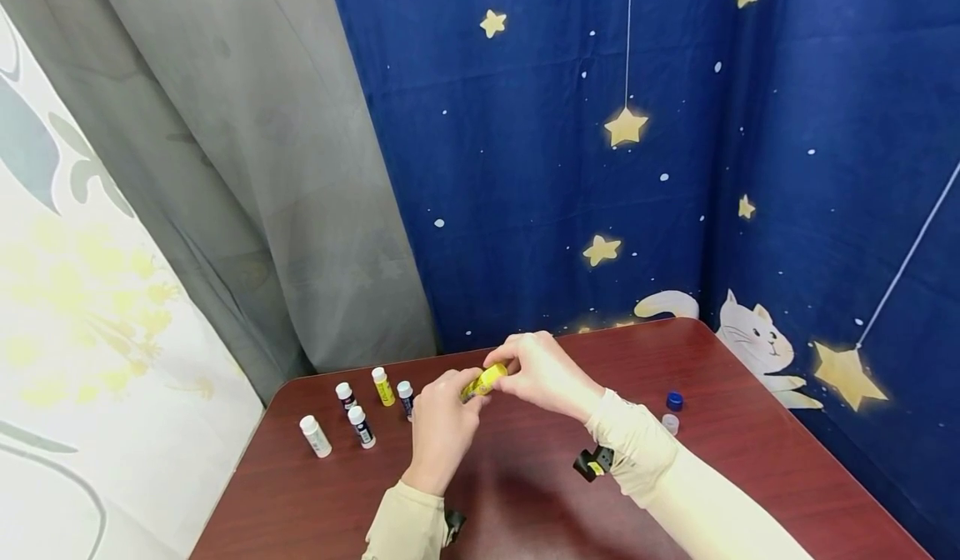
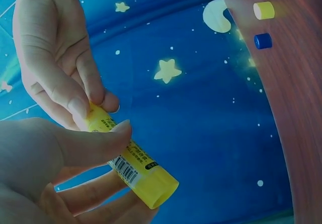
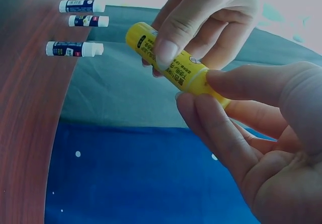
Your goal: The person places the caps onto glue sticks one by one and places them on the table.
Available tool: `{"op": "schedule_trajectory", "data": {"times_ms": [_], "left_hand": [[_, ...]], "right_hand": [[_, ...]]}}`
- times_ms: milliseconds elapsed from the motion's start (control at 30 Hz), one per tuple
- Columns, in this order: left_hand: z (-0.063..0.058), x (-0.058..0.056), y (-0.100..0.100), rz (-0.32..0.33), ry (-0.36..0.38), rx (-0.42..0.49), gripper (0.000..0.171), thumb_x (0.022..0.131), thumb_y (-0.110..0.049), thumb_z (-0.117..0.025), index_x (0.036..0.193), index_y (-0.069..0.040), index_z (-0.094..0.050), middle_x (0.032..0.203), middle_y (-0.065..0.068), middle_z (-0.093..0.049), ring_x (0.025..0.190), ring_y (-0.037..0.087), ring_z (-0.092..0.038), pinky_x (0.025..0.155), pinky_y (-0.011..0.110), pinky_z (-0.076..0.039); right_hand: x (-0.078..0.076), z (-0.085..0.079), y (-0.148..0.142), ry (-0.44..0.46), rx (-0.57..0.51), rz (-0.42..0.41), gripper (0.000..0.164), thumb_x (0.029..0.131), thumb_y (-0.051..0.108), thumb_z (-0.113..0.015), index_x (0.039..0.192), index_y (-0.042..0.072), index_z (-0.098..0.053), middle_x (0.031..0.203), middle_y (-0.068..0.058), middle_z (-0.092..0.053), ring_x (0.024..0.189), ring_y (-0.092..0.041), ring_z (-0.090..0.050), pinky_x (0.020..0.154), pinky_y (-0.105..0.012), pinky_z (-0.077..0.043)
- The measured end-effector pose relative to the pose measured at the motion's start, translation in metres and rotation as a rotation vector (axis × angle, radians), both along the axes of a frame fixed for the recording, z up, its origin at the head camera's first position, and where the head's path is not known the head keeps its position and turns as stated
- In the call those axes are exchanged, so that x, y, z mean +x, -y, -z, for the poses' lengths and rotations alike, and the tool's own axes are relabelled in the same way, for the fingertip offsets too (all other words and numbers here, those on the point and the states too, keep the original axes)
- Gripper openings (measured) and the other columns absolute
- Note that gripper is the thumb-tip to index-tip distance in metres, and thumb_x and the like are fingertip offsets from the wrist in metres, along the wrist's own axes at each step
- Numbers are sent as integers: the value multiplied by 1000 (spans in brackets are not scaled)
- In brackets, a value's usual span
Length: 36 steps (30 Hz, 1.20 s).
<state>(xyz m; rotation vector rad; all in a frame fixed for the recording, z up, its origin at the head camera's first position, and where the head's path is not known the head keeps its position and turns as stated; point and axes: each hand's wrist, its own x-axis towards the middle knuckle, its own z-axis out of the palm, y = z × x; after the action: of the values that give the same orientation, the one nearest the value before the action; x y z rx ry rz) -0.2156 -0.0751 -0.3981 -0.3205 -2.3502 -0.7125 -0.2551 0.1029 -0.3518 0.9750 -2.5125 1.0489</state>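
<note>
A yellow glue stick point(image 1: 483, 382) is held up above the table between both hands. My left hand point(image 1: 444, 418) grips its printed barrel, thumb across the label, as the left wrist view shows. The right hand point(image 1: 542, 374) pinches the other end, where a plain yellow cap point(image 3: 201, 84) meets the barrel; fingertips partly cover that end. In the left wrist view the smooth yellow base end point(image 2: 158, 189) points away from the right hand.
Several white-topped sticks stand at the table's left: a white one point(image 1: 315, 436), dark blue ones point(image 1: 361, 427) and a yellow one point(image 1: 383, 386). A blue cap point(image 1: 675, 400) and a pale cap point(image 1: 670, 424) lie at the right. Curtains point(image 1: 525, 168) hang behind the table point(image 1: 720, 477).
</note>
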Motion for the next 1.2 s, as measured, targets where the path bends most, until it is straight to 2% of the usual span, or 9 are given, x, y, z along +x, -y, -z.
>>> {"op": "schedule_trajectory", "data": {"times_ms": [333,600,1033,1200], "left_hand": [[0,2,0,-11,-53,-17,35,72,-13,-91,105,-15,-80,89,1,-73,74,21,-68,64,39,-55],[2,2,1,-12,-8,-16,34,76,-17,-90,108,-16,-77,94,0,-73,77,18,-68,69,38,-57],[1,2,6,27,46,52,37,78,-21,-89,113,-17,-75,100,0,-73,87,18,-68,79,38,-57],[2,1,10,14,44,74,38,78,-19,-89,113,-18,-75,99,1,-72,83,20,-67,73,38,-56]], "right_hand": [[0,2,2,-12,-11,-8,19,80,7,-81,97,15,-79,84,7,-69,70,-7,-63,64,-23,-53],[-3,3,0,32,-49,-27,19,82,9,-81,100,15,-79,88,7,-69,72,-6,-64,65,-23,-55],[-3,-2,-2,27,-64,-41,20,82,9,-82,100,16,-78,91,8,-69,72,-3,-64,67,-24,-55],[-5,-4,-4,14,-62,-20,21,81,9,-83,98,20,-77,92,9,-69,72,-4,-64,67,-23,-55]]}}
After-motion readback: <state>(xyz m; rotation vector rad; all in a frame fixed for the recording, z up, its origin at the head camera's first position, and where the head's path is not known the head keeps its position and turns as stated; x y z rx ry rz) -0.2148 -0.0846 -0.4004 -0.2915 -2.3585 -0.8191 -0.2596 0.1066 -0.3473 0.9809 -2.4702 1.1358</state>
